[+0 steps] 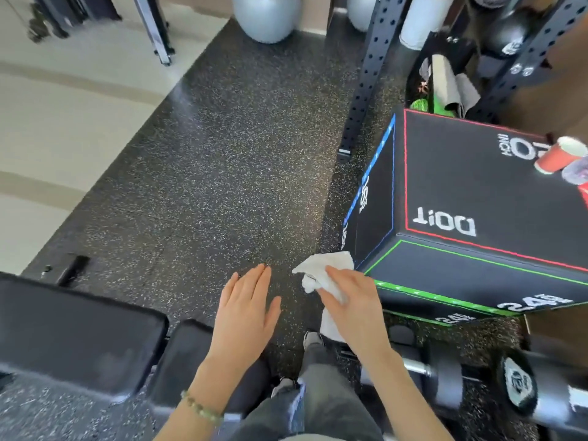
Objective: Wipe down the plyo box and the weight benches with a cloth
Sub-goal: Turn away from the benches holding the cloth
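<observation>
right hand grips the white cloth, fingers folded over the bunched part, a tail hanging under the palm. left hand is flat and open, holding nothing, hovering over the speckled floor. plyo box sits just right of and ahead of the cloth. its near-left corner is right at the cloth tip, can't tell if they touch. right hand is clearly the nearer 1. box top runs away and rightward, so i'd expect the wipe to go up and right from that corner. red cup on the far right of the top would block a full sweep. weight bench lies low left, nearer the left hand. open floor between the 2. rack upright crowds the box's far-left side.
</observation>
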